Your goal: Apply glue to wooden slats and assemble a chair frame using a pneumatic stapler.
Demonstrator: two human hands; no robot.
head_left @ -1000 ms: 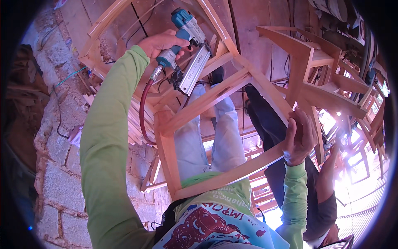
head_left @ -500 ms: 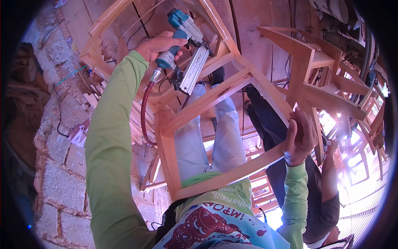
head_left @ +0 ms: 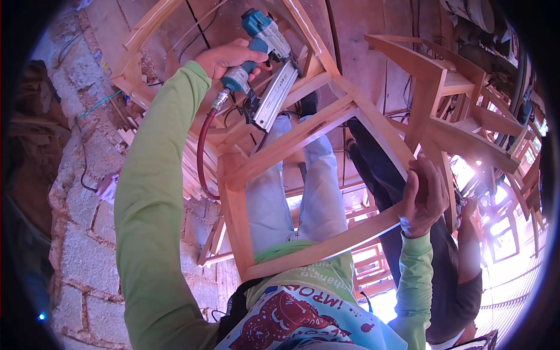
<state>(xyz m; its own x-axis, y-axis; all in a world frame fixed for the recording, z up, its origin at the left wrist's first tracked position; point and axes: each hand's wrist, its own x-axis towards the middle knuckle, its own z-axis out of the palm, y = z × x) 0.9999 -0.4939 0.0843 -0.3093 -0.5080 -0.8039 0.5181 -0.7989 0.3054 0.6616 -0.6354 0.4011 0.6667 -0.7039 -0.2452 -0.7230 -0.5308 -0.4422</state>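
Observation:
My left hand (head_left: 230, 58) is wrapped round the grip of a teal and silver air nail gun (head_left: 274, 96). A dark red hose (head_left: 202, 146) runs from the fitting at its handle down behind the wooden frame. The gun's nose is close to the far rails of the chair frame (head_left: 291, 140); whether it touches the wood I cannot tell. This pale wood frame stands in front of my body, with its near rail across my waist. My right hand (head_left: 424, 195) grips the frame's right near corner, thumb on the inner side and fingers curled over the outside.
Another wooden chair frame (head_left: 431, 87) stands at the right, with several more behind it. A person in dark clothes (head_left: 440, 280) is close on my right, one arm near the frames. A block wall (head_left: 87, 251) and stacked wood strips (head_left: 184, 163) lie to the left.
My left hand and the nail gun have shifted slightly up and to the right. My right hand keeps its place on the frame's corner.

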